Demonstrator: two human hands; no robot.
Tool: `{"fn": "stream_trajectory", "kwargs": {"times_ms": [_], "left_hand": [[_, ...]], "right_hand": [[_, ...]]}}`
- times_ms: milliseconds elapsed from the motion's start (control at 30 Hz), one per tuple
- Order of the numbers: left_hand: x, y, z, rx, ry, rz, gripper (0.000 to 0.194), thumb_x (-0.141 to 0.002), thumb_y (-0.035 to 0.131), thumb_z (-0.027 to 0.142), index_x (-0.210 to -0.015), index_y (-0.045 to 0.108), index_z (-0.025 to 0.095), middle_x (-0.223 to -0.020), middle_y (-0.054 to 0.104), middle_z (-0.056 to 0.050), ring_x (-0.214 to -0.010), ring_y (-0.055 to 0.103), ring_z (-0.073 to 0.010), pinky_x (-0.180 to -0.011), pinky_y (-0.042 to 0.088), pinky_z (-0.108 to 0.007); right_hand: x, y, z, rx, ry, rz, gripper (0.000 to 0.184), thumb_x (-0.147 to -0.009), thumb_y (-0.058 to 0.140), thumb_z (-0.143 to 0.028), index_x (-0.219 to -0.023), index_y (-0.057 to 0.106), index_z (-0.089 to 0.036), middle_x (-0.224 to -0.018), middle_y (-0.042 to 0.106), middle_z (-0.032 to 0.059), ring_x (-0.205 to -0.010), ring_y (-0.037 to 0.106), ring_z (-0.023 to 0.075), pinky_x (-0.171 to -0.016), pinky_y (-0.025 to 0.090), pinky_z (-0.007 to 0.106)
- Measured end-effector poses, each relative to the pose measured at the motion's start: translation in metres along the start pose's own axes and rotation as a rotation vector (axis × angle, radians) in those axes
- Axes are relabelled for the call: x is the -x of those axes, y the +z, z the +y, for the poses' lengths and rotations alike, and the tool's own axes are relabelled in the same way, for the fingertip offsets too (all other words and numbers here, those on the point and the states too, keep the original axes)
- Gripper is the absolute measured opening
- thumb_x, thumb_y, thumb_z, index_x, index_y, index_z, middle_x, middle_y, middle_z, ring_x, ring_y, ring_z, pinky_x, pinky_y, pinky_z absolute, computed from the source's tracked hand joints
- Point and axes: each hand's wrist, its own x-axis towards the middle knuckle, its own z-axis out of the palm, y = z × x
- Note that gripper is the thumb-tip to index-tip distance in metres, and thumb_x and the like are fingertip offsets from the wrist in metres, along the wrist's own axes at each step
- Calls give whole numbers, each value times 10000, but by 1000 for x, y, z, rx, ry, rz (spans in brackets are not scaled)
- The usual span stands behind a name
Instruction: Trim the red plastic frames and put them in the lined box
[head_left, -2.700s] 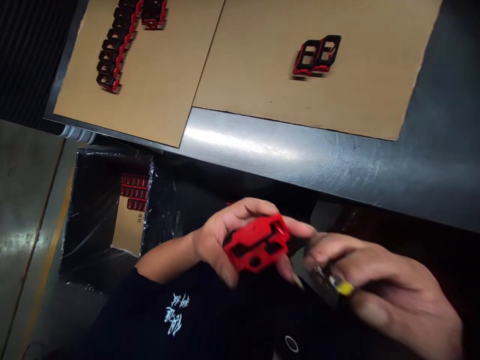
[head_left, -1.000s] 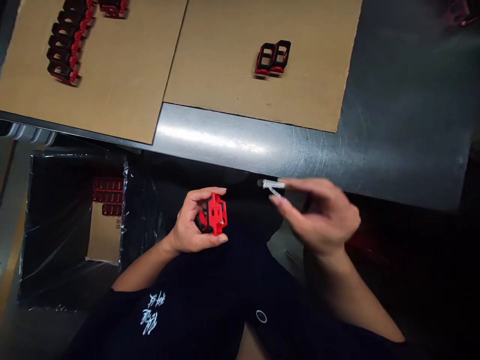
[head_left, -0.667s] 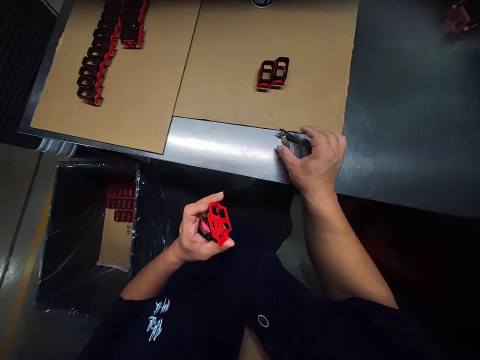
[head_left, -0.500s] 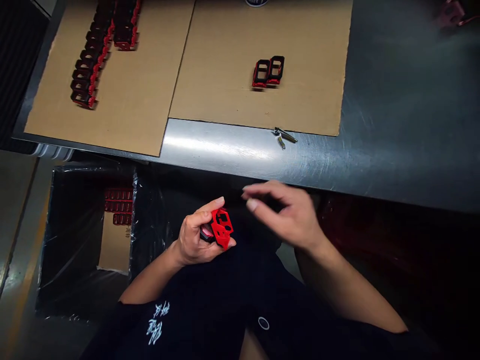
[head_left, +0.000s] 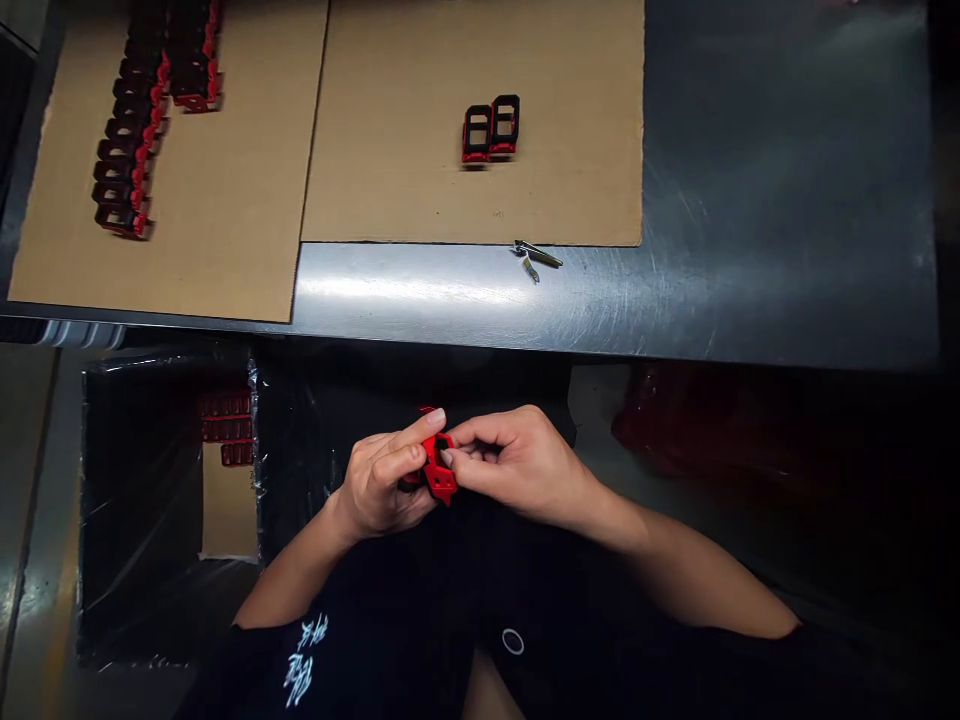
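Observation:
My left hand (head_left: 386,475) is wrapped round a red and black plastic frame (head_left: 439,480), held over my lap in front of the table. From the other side my right hand (head_left: 529,465) meets the frame, thumb and forefinger pinched at its opening. Whether a small piece lies between those fingertips is hidden. On the cardboard beyond stand two similar red and black frames (head_left: 490,130), side by side. A small metal tool with a thin shaft (head_left: 541,255) rests near the cardboard's front edge, a short yellowish piece (head_left: 530,269) beside it.
Two rows of red and black frames (head_left: 127,150) stand on the left cardboard sheet (head_left: 225,230). The metal table (head_left: 750,250) ends just beyond my hands. Below left, a plastic-lined box (head_left: 142,520) holds more frames (head_left: 226,418) above a cardboard piece.
My right hand has moved left and down, from apart to touching the frame in my left hand. The frame has turned somewhat. The whole view has shifted slightly.

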Motion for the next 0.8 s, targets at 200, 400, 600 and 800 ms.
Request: {"fn": "stream_trajectory", "kwargs": {"times_ms": [200, 400, 600, 800], "left_hand": [[-2, -1, 1, 24, -21, -25, 936, -733, 911, 215, -1500, 375, 228, -1490, 582, -197, -1105, 773, -255, -729, 676, -290], [-2, -1, 2, 11, -23, -39, 994, -685, 946, 238, -1499, 377, 203, -1449, 601, -242, -1022, 798, -230, -704, 656, -249], [-3, -3, 2, 13, -17, -57, 918, -701, 934, 256, -1457, 421, 170, -1400, 633, -267, -1063, 786, -268, -724, 663, -271], [-3, -2, 3, 28, -44, -44, 940, -696, 938, 366, -1452, 425, 145, -1362, 652, -294, -874, 819, -228, -637, 643, -242]], "right_hand": [[3, -8, -2, -81, 47, -94, 192, -831, 641, -208, -803, 821, -149, -581, 648, -29, -508, 478, 61, -483, 356, 179], [1, -9, 1, -127, 98, -120, 169, -822, 659, -224, -828, 815, -160, -634, 713, -10, -533, 564, 84, -507, 396, 191], [-3, -2, 0, -144, 191, -88, 147, -786, 722, -286, -724, 759, -158, -660, 738, 22, -587, 642, 133, -528, 449, 216], [-1, -11, 4, -113, 153, -212, 182, -836, 643, -247, -804, 796, -153, -632, 703, 1, -525, 535, 95, -505, 377, 217]]}}
